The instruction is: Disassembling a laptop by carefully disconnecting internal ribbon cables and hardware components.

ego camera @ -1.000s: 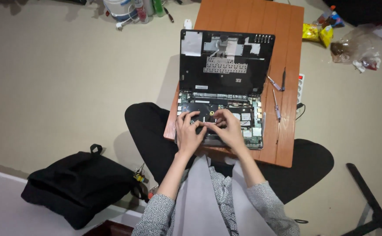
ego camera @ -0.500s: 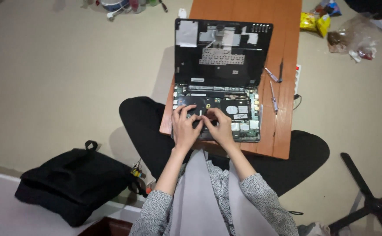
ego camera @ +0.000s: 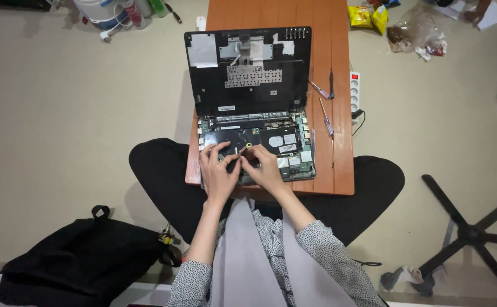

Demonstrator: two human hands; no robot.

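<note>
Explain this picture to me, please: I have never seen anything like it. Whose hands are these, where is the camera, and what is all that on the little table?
There is no machine here: a person sits on the floor, and the camera is worn on their head, looking straight down. So the two bare hands at the middle are their own.

The left hand and the right hand rest close together on the near edge of an opened laptop, whose green circuit boards lie bare. Its removed black cover lies just beyond it, inner side up. Both sit on a low wooden table. What the fingers pinch, if anything, is too small to tell.

On the table's right side lie thin screwdrivers. A white power strip lies on the floor beside it. A black bag sits to the person's left, and a black chair base to their right.
</note>
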